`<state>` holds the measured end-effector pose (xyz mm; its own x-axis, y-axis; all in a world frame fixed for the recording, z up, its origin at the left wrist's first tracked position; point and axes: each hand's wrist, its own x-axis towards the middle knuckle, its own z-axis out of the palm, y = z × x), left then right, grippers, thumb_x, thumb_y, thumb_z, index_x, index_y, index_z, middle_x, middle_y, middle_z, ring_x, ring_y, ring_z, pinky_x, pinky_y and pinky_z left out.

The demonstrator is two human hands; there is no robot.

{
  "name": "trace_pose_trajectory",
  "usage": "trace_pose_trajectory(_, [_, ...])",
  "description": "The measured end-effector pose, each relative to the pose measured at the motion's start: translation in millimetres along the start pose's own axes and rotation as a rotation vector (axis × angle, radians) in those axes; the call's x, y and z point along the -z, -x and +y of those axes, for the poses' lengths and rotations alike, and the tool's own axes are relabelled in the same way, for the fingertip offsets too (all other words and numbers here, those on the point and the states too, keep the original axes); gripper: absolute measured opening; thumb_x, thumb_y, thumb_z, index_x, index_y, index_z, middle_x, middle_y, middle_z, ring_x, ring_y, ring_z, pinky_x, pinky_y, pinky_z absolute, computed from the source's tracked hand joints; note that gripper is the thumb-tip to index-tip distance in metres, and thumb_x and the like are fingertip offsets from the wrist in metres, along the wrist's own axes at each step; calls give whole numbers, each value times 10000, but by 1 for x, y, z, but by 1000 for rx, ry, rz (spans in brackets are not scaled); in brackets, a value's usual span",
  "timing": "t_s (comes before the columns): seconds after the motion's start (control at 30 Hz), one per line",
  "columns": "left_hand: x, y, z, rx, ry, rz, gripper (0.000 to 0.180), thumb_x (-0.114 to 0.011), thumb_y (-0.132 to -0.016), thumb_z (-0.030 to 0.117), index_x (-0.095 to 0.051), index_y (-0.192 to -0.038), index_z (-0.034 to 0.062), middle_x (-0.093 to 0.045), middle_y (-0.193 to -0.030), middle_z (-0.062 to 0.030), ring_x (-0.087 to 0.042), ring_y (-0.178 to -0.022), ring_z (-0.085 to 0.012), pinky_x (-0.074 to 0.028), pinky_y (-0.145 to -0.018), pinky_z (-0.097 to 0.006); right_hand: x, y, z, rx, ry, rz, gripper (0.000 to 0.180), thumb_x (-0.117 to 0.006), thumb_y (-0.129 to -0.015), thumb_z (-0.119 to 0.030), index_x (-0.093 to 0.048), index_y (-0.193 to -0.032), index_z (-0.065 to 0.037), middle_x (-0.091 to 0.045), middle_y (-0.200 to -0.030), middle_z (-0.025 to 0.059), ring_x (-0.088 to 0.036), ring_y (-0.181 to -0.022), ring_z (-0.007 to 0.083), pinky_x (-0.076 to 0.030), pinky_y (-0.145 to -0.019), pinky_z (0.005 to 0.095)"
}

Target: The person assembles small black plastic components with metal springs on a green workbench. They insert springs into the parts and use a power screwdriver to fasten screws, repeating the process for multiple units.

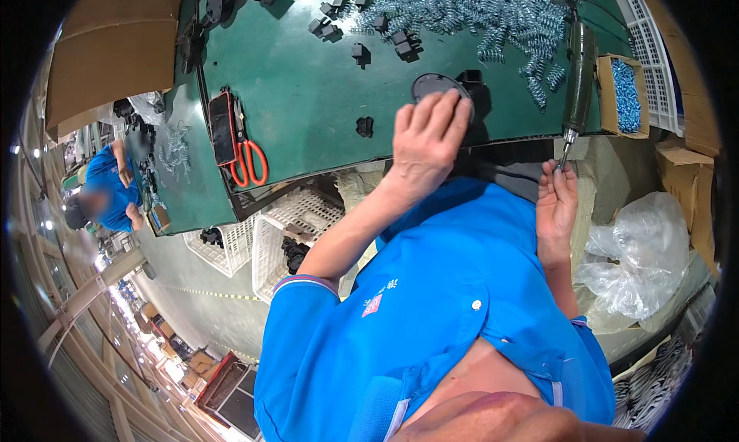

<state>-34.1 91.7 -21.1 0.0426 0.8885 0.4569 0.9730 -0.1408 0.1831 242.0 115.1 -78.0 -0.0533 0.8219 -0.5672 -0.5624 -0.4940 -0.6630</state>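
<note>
My left hand (433,138) is closed over the near side of a round black plastic part (435,86) at the front of the green table. A black block-shaped piece (469,77) shows just beside that part. To the right, a dark green electric screwdriver (579,80) hangs with its bit pointing down toward me. The fingertips of my right hand (557,199) are pinched together at the tip of the bit. Whatever lies between them is too small to make out. A small black piece (364,126) lies on the table left of my left hand.
A heap of springs (462,15) and several black blocks (327,30) cover the far table. Orange-handled scissors (248,157) lie beside a phone (222,126). A carton of blue screws (626,95) stands right. White baskets (265,249) sit below; another person (112,184) works far left.
</note>
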Motion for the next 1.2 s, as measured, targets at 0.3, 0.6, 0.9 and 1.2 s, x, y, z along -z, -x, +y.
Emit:
trace_pose_trajectory(0.3, [11,-12,-7,157,349,-37,348,-767,-741,126,-692,-1079,84,-654,-1091,-128,-601,-1018,-328,-475,-858,-421,-1,7,-9,19,52,23,205,-569,-980,-69,-551,-1183,-49,-662,-1094,109,-660,-1032,201,-537,-881,309])
trace_pose_trajectory(0.6, [-28,-95,-48,108,444,-163,154,-663,-869,108,-720,-1002,55,-670,-920,-113,-666,-809,-311,-525,-706,-389,-8,14,-8,57,147,-7,219,-579,-967,-52,-554,-1183,-27,-669,-1071,114,-677,-962,210,-558,-827,307])
trace_pose_trajectory(0.9, [-104,-150,-26,-414,111,-259,97,-594,-801,82,-667,-864,68,-644,-879,-94,-673,-825,-305,-544,-707,-423,-10,10,-5,19,-27,-14,220,-543,-991,-76,-547,-1206,-30,-668,-1072,119,-669,-966,201,-550,-843,310])
trace_pose_trajectory(1.2, [-57,-146,-35,-44,493,-360,192,-694,-834,183,-627,-916,23,-646,-860,-146,-655,-710,-307,-542,-600,-396,-13,14,-6,40,151,-17,235,-549,-983,-59,-534,-1214,-18,-664,-1066,131,-673,-957,213,-550,-826,308])
